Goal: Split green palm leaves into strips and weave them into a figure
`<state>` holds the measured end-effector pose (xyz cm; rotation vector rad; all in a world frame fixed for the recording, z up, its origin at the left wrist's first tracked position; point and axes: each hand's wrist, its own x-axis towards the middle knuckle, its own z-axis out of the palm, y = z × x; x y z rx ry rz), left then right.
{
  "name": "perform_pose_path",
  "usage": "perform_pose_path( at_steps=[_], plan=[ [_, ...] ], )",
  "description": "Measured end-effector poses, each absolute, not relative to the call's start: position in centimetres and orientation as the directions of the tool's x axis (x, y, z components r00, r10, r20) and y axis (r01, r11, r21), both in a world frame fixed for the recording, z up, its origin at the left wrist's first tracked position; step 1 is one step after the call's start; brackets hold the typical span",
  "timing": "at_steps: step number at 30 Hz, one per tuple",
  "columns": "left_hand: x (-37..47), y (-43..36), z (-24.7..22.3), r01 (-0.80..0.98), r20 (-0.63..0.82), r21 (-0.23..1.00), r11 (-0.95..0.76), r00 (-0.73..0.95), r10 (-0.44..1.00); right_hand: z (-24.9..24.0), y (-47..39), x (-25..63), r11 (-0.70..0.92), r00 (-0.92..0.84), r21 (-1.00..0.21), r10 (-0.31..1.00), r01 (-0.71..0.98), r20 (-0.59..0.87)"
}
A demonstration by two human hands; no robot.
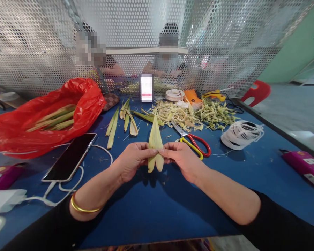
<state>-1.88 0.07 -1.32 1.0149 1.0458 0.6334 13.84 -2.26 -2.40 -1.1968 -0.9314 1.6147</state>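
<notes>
A pale green-yellow corn husk (155, 134) is held upright above the blue table, its pointed tip away from me and its lower end split into two lobes. My left hand (136, 157) pinches its left side, the thumb lying across the front. From the other side my right hand (179, 155) pinches it too, and the two thumb tips nearly meet at the middle. Fingers behind the husk are partly hidden. Just beyond my right hand lie scissors (196, 141) with red and yellow handles. Several loose husk pieces (112, 127) rest beyond my left hand.
A red plastic bag (91, 104) holding long husks stands at the left, near a phone (70, 158) with a white cable. Husk scraps (178, 113) are heaped at the back. A spool of white cord (240, 136) sits right. A perforated metal screen (136, 28) borders the table; people sit behind it.
</notes>
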Motion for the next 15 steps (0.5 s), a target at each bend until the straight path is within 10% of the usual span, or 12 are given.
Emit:
perform_pose_path(
  at_steps=[15],
  plan=[
    [-1.53, 0.14, -1.75, -0.023, -0.344, 0.93, 0.366, 0.292, 0.893, -2.53, -2.13, 14.19, -0.323, -0.248, -0.861, 0.939, -0.393, -0.239]
  ],
)
